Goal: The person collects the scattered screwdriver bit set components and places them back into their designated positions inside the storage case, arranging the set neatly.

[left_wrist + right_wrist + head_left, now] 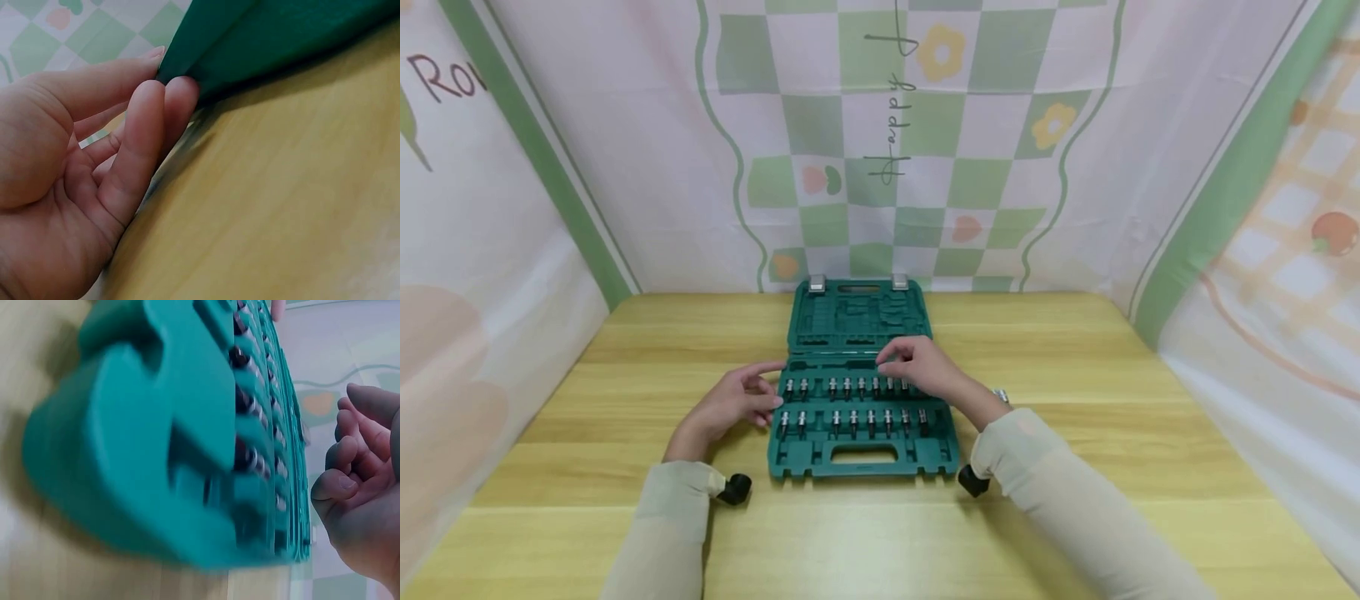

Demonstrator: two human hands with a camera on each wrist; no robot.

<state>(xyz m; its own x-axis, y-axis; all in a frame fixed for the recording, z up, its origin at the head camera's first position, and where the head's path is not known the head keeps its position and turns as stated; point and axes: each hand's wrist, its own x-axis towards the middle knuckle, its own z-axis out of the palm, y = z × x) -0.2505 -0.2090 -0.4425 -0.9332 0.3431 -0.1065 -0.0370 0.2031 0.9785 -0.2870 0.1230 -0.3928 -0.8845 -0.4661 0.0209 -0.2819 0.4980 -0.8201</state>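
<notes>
A green plastic tool case (865, 360) lies unfolded on the table, its lid tipped back. Two rows of silver-and-black bit sockets (853, 422) fill its lower half; they also show in the right wrist view. At the case's left edge, my left hand (733, 400) pinches the rim. In the left wrist view, the thumb and fingertips (147, 103) meet on a corner of the green case (250, 44). My right hand (921, 367) hovers over the right end of the upper row, fingers loosely bent, with nothing seen in them. It hides some sockets there.
A small silver piece (1001, 395) lies on the wooden table (1060, 350) right of the case, partly behind the right wrist. Two metal latches (899, 282) sit on the lid's far edge. A printed cloth (895, 125) hangs behind the table.
</notes>
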